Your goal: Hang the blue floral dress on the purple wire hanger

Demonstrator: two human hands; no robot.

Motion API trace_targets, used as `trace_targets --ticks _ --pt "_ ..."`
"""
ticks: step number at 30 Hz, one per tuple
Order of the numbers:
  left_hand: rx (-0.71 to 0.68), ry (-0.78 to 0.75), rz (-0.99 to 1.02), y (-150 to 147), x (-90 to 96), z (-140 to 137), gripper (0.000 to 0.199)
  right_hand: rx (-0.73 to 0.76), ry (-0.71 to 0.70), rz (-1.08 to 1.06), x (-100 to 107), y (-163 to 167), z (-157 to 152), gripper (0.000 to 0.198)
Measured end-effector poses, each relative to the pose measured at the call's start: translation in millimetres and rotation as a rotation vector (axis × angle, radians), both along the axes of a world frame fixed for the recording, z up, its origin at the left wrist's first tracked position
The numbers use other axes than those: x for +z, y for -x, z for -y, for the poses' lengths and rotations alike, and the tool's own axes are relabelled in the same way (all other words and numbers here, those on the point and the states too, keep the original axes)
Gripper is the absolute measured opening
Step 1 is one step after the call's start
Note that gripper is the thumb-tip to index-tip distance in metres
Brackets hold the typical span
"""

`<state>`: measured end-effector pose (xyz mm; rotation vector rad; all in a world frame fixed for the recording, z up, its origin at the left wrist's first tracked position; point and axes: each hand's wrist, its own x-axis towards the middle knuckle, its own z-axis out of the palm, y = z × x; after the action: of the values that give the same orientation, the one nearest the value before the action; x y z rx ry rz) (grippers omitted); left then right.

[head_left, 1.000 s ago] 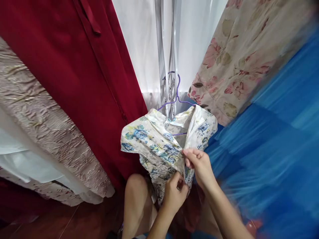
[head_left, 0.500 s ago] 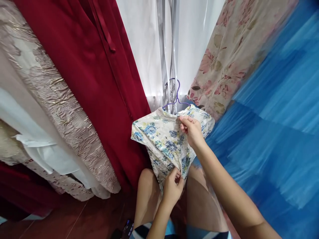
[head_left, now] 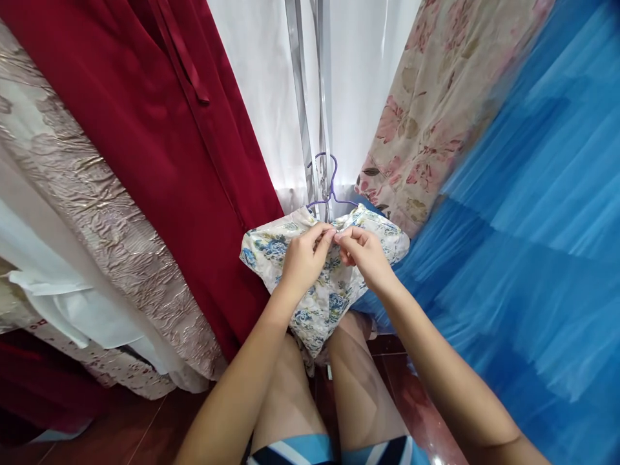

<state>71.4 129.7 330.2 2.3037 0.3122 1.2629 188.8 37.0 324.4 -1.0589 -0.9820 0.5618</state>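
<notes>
A white garment with blue and yellow flowers (head_left: 314,316) hangs on a purple hanger (head_left: 334,184) in front of me, its lower part by my knees. At the middle of its neckline, my left hand (head_left: 306,255) pinches the cloth edge. My right hand (head_left: 362,253) grips the same neckline just to the right, with the two sets of fingertips almost touching. Any small fastening between the fingertips is hidden.
A dark red garment (head_left: 194,174) and a textured pink one (head_left: 130,232) hang at left. White cloth (head_left: 256,84) with silvery ribbons (head_left: 300,84) hangs behind. A pink-flowered garment (head_left: 411,142) and blue tulle (head_left: 504,258) fill the right. Reddish tiles (head_left: 140,426) lie below.
My left hand has moved up from the lower front of the garment to its neckline, beside my right hand. The garment's lower part has dropped loose. The view has shifted slightly.
</notes>
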Motion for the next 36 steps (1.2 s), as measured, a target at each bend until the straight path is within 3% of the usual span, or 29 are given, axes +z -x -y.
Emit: trace_targets --ticks 4,7,11,14,18,22,25,28,31,36 --pt "0.077 -0.081 0.073 -9.3 -0.7 -6.7 0.02 0.014 0.024 0.063 -7.4 -7.5 -11.2 0.027" --pt "0.117 -0.038 0.193 -7.3 -1.9 -11.3 0.019 -0.009 0.047 0.085 -19.9 -7.3 -19.1 0.027" --pt "0.205 0.043 0.371 0.4 14.6 -25.0 0.022 -0.059 0.106 0.1 -47.1 -8.4 -22.3 0.024" --pt "0.123 0.068 0.295 4.1 24.9 -28.8 0.022 -0.036 0.133 0.074 -61.8 -9.9 -18.9 0.019" --pt "-0.032 0.11 0.141 2.5 15.2 -20.5 0.021 0.007 0.07 0.031 -50.6 -6.0 -14.9 0.021" --pt "-0.06 0.147 0.098 -2.5 1.0 -12.8 0.02 -0.008 -0.044 0.085 -25.8 -2.4 -19.6 0.027" --pt "-0.101 0.164 0.108 -7.5 -0.4 -10.1 0.02 -0.057 -0.075 0.128 -18.3 -4.2 -23.7 0.033" --pt "-0.113 0.172 0.138 -13.3 0.4 -8.5 0.021 -0.089 -0.089 0.114 -19.5 -6.8 -23.1 0.032" --pt "-0.028 0.135 0.212 -19.3 0.1 -6.2 0.02 -0.074 -0.087 0.095 -25.0 -7.0 -23.0 0.027" --pt "0.069 0.135 0.4 -20.9 12.4 -10.2 0.018 -0.178 -0.047 0.096 -49.9 -2.6 -34.6 0.025"
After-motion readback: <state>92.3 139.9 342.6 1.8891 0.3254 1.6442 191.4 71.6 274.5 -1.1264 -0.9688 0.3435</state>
